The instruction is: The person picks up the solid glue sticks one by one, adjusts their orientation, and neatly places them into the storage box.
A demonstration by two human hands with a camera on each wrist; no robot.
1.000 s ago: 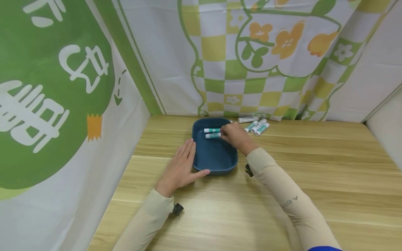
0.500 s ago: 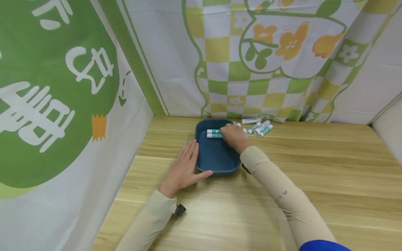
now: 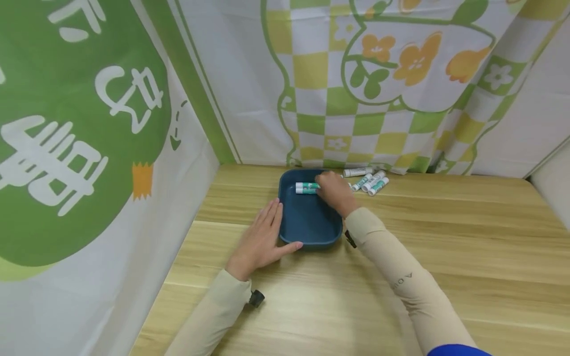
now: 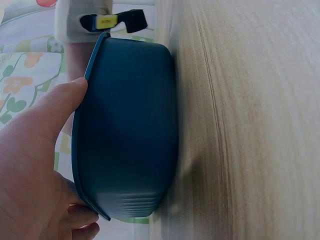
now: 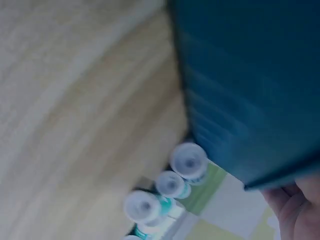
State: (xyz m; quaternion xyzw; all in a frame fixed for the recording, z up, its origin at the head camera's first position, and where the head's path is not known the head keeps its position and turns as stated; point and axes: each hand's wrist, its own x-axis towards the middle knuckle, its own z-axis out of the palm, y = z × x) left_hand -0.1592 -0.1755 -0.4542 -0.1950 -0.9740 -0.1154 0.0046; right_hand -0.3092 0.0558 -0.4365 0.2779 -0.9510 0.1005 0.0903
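Inside the dark blue tray two white glue sticks with green labels lie side by side near its far end. My right hand reaches over the tray's right rim, fingers curled at the right end of the nearer glue stick, which it grips; the fingertips are hidden behind the hand. Along the tray's left side rest the straight fingers of my left hand, its thumb touching the near rim. In the left wrist view this thumb lies on the rim of the tray.
Several more glue sticks lie on the wooden table just right of the tray's far corner, near the back edge. Their round ends show in the right wrist view. A patterned cloth hangs behind the table.
The nearer glue stick, earlier slightly tilted and apart, now lies parallel against the other one. My right hand stays on it. The left hand keeps its place on the tray.
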